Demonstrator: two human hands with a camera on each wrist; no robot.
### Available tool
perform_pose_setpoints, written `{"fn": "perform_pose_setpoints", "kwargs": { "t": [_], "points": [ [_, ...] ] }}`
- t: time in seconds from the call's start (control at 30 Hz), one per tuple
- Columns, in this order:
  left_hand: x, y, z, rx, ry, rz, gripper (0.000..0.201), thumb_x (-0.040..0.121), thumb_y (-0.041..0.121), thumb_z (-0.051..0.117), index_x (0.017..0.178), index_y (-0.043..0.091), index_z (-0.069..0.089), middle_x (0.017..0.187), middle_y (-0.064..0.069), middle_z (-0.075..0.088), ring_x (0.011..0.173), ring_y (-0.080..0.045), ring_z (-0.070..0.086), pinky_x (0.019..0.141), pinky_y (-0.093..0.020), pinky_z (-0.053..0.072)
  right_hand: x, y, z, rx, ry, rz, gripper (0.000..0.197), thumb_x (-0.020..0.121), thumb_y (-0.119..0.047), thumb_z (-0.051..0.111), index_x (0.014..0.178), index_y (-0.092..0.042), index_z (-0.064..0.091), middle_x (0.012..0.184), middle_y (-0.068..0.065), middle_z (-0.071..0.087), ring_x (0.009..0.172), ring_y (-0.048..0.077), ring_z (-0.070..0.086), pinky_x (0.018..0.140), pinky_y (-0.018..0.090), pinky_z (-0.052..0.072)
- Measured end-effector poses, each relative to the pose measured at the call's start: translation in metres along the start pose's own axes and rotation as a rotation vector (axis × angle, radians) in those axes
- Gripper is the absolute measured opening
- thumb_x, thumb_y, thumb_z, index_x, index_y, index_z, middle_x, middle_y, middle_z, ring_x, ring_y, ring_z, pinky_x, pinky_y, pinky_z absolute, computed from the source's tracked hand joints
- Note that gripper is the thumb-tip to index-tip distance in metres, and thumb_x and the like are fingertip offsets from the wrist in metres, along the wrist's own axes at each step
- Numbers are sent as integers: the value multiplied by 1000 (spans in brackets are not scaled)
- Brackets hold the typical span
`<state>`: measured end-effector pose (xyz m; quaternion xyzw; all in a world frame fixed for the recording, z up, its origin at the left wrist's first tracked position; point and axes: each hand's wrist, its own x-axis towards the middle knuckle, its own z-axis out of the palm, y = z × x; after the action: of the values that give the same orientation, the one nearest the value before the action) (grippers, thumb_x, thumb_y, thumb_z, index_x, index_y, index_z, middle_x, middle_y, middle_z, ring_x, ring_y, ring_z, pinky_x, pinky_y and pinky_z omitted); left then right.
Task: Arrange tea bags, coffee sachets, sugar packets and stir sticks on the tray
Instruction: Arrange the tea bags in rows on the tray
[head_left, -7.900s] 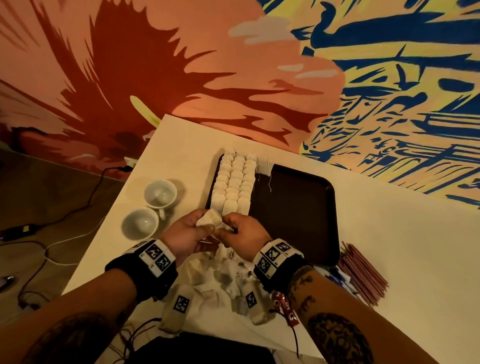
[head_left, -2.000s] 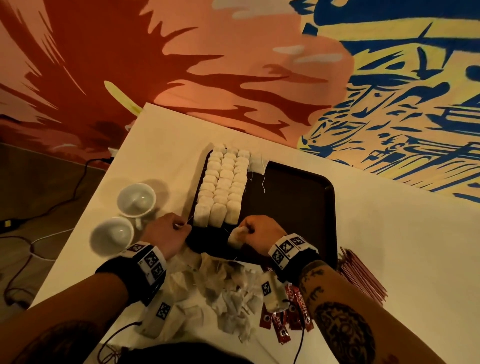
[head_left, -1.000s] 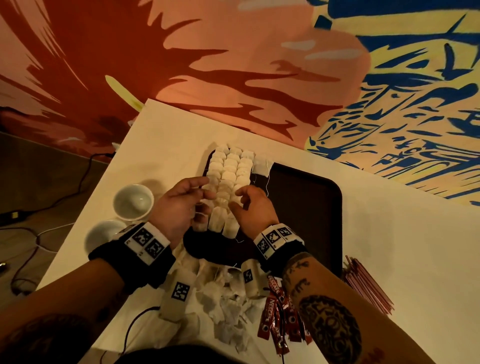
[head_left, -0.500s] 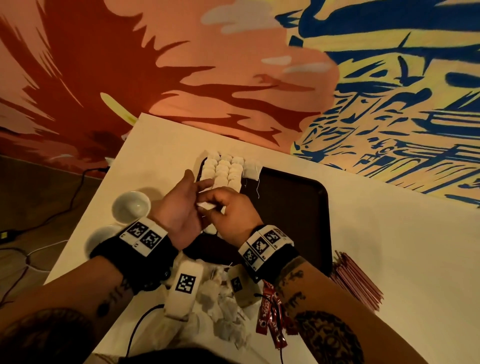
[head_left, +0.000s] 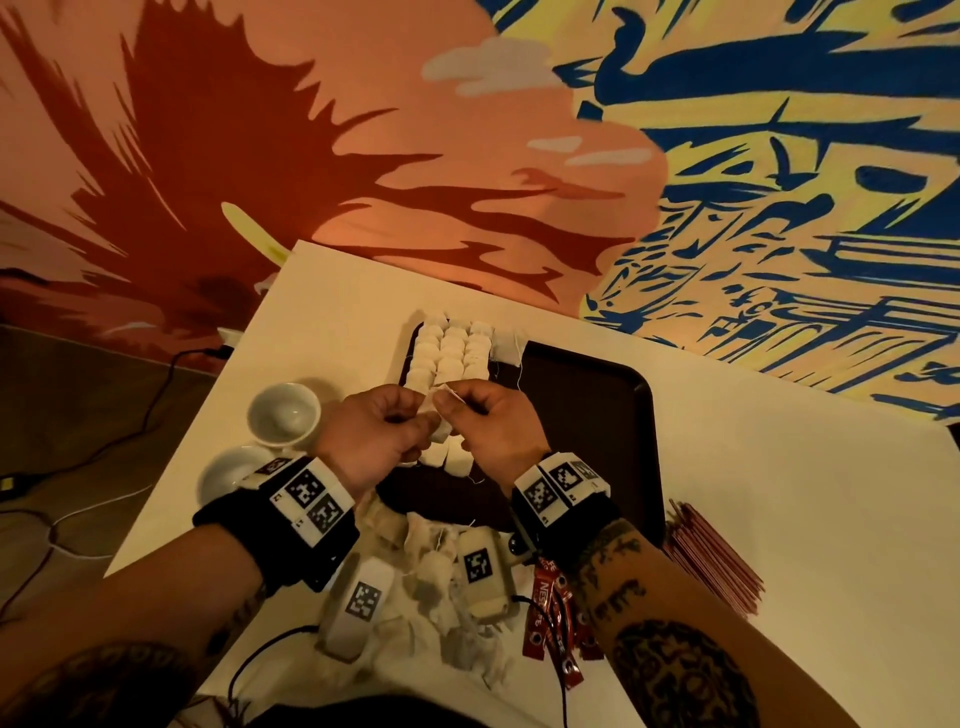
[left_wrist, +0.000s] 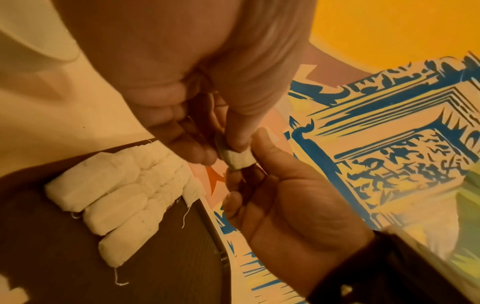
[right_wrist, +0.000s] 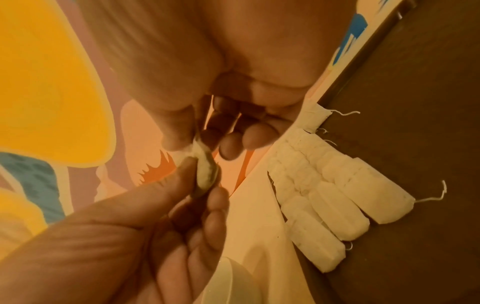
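Note:
A dark tray (head_left: 587, 415) lies on the white table, and three rows of white tea bags (head_left: 452, 353) fill its left side. Just above the near end of those rows, my left hand (head_left: 418, 410) and right hand (head_left: 449, 402) meet and both pinch one small tea bag (head_left: 434, 397) by its ends. In the left wrist view the tea bag (left_wrist: 237, 161) sits between thumbs and fingertips, above the rows (left_wrist: 124, 197). The right wrist view shows the same tea bag (right_wrist: 205, 176) edge-on, with the rows (right_wrist: 324, 195) off to the right.
Loose tea bags (head_left: 441, 566) are heaped at the table's near edge under my wrists, with red coffee sachets (head_left: 550, 613) beside them. A bundle of red stir sticks (head_left: 711, 561) lies right of the tray. Two white cups (head_left: 283, 413) (head_left: 228, 473) stand on the left.
A second ago both hands were down on the near end of the rows. They have since come together and lifted slightly, holding one tea bag between them.

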<state>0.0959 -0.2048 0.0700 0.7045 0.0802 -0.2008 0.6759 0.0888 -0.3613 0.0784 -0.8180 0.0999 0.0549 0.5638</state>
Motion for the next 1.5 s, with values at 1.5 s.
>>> {"fn": "perform_pose_setpoints", "kwargs": {
  "t": [1.5],
  "points": [
    [36, -79, -30, 786, 1, -330, 20, 85, 30, 70, 104, 22, 70, 109, -2, 70, 101, -20, 65, 87, -28, 49, 48, 65, 61, -693, -296, 176, 12, 92, -39, 62, 93, -27, 62, 104, 0, 65, 95, 21, 62, 86, 35, 55]
  ]
}}
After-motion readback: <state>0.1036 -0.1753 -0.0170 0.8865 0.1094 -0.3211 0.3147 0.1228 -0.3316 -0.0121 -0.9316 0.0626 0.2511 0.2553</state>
